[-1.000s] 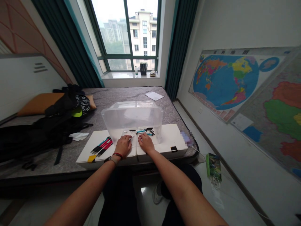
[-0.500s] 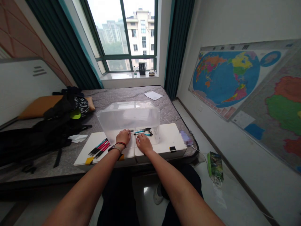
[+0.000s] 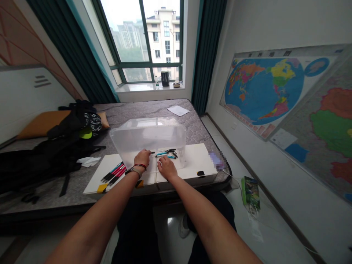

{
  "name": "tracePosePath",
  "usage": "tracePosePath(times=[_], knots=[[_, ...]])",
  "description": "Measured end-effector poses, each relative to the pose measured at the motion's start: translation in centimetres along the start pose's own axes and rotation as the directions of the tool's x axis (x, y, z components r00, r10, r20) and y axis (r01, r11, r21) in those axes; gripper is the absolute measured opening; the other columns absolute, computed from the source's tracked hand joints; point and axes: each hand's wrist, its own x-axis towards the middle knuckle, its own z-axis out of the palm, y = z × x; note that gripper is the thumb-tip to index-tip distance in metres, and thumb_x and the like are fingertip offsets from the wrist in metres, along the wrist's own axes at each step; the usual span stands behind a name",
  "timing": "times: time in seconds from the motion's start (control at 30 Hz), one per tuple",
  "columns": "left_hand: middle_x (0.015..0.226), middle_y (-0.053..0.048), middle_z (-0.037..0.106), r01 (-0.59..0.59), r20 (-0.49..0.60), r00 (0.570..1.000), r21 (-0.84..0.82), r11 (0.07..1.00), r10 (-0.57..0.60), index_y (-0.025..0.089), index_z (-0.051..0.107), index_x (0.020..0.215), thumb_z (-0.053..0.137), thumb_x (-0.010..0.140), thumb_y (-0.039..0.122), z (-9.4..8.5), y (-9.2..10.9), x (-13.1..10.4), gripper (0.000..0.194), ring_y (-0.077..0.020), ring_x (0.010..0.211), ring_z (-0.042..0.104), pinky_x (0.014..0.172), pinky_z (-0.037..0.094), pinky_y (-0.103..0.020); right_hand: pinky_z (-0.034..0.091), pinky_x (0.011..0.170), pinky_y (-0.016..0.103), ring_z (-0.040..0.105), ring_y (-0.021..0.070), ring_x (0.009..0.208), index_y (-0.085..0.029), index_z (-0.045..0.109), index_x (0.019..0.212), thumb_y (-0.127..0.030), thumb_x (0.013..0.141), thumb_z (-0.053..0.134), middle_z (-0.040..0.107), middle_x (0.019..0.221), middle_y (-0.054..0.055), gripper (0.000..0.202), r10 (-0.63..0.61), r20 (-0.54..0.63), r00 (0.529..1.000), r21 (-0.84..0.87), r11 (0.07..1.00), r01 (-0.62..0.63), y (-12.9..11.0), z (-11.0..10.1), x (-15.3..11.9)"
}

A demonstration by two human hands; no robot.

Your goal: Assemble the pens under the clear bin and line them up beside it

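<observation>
A clear plastic bin (image 3: 148, 137) lies tipped on its side, its opening towards me. Inside it, several black and blue pens (image 3: 162, 154) rest in a loose group. My left hand (image 3: 142, 158), with a red cord and a band at the wrist, is closed at the bin's opening; the dark end of a pen (image 3: 152, 152) pokes out past its fingertips. Just in front of the loose pens, my right hand (image 3: 167, 167) has curled fingers, and what they hold, if anything, is hidden. Left of the bin lies a row of red, black and blue pens (image 3: 114, 173).
White boxes (image 3: 195, 159) under the bin stand along the edge of the mattress (image 3: 126, 110). A black bag (image 3: 41, 161) and white tissue (image 3: 88, 161) lie to the left. A paper sheet (image 3: 178, 110) is at the back. A green bag (image 3: 250, 192) sits on the floor, right.
The whole view has shifted slightly. Both hands stay at the bin's opening in nearly the same pose, and the pens keep their places.
</observation>
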Motion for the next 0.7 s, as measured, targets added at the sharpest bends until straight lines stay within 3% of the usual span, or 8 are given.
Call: tracePosePath(times=[0.13, 0.37, 0.7], knots=[[0.101, -0.009, 0.064, -0.02, -0.022, 1.0, -0.031, 0.999, 0.019, 0.026, 0.071, 0.099, 0.039, 0.092, 0.031, -0.4, -0.8, 0.4, 0.033, -0.0183, 0.086, 0.063, 0.072, 0.046, -0.026, 0.045, 0.083, 0.031, 0.054, 0.0204, 0.092, -0.017, 0.061, 0.099, -0.025, 0.093, 0.048, 0.056, 0.101, 0.01, 0.017, 0.0, 0.007, 1.0, 0.016, 1.0, 0.0, 0.0, -0.1, 0.0], [0.102, -0.005, 0.066, -0.096, 0.077, 0.992, -0.062, 0.993, 0.1, 0.03, 0.073, 0.095, 0.048, 0.087, 0.032, -0.7, -0.1, 0.2, 0.026, -0.0176, 0.086, 0.063, 0.072, 0.046, -0.025, 0.045, 0.082, 0.031, 0.054, 0.0204, 0.091, -0.018, 0.061, 0.099, -0.024, 0.093, 0.048, 0.056, 0.101, 0.01, 0.016, 0.007, 0.002, 1.0, 0.012, 1.0, -0.007, 0.0, 0.0, 0.0], [0.103, -0.005, 0.064, -0.097, 0.033, 0.994, -0.059, 0.993, 0.099, 0.029, 0.072, 0.095, 0.043, 0.09, 0.035, 0.3, -0.2, -0.2, 0.029, -0.0172, 0.086, 0.062, 0.071, 0.044, -0.026, 0.044, 0.082, 0.03, 0.054, 0.0195, 0.09, -0.018, 0.06, 0.097, -0.024, 0.093, 0.048, 0.056, 0.098, 0.009, 0.014, -0.002, -0.015, 1.0, -0.008, 1.0, 0.002, 0.0, 0.2, 0.0]])
